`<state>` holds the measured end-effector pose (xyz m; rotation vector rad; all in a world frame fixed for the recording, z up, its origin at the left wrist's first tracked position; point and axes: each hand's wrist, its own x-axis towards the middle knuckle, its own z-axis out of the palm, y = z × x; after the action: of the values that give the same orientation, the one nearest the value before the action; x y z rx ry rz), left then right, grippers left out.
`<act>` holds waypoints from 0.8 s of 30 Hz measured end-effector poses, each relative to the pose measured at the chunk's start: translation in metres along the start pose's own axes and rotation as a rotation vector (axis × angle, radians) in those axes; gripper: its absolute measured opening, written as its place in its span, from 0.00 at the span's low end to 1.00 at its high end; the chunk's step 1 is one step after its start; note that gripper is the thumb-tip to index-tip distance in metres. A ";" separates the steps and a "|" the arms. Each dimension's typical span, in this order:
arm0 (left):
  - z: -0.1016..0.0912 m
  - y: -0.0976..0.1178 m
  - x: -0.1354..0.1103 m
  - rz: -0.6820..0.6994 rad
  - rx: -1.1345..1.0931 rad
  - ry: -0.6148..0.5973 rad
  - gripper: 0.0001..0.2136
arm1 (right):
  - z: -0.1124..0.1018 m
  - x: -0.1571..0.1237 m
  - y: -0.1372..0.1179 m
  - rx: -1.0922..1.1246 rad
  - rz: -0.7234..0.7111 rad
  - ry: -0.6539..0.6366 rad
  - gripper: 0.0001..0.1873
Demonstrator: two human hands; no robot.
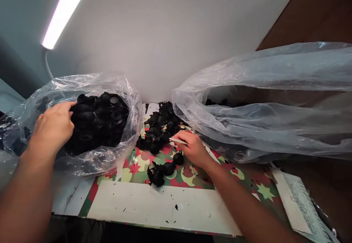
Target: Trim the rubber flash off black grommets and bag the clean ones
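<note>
My left hand [55, 124] reaches into the clear plastic bag on the left, at the side of a heap of black ribbed rubber parts [101, 120]. Its index finger stretches out to one of these parts, with the thumb apart below; the other fingers are partly hidden. In my right hand [194, 149] is a thin pale stick-like tool [178, 140], pinched by the fingers and pointing left. Just below that hand lie a round black piece [178, 158] and a torn black clump [156, 175]. Behind the tool is a pile of black scraps and ribbed pieces [158, 125].
The left clear bag [129, 136] stands open. A larger clear bag [247, 122] spreads over the right, some black pieces inside. Patterned paper [129, 173] and a white strip [143, 202] cover the table. A marked cardboard piece [299, 199] lies right; a lamp [67, 12] shines above.
</note>
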<state>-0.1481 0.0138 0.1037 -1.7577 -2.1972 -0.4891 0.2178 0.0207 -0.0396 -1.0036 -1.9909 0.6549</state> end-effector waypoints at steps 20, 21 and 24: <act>0.093 0.154 -0.082 0.092 -1.391 -0.930 0.15 | -0.015 -0.003 -0.013 0.160 -0.086 0.118 0.15; 0.092 0.153 -0.083 0.006 -1.414 -0.889 0.17 | -0.015 -0.004 -0.015 0.185 -0.044 0.240 0.17; 0.088 0.154 -0.087 -0.137 -1.504 -0.809 0.20 | -0.014 -0.005 -0.019 0.248 0.073 0.451 0.29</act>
<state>0.0197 0.0066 0.0003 -2.7821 -2.5964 -2.2304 0.2237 0.0068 -0.0198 -0.9747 -1.4503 0.6312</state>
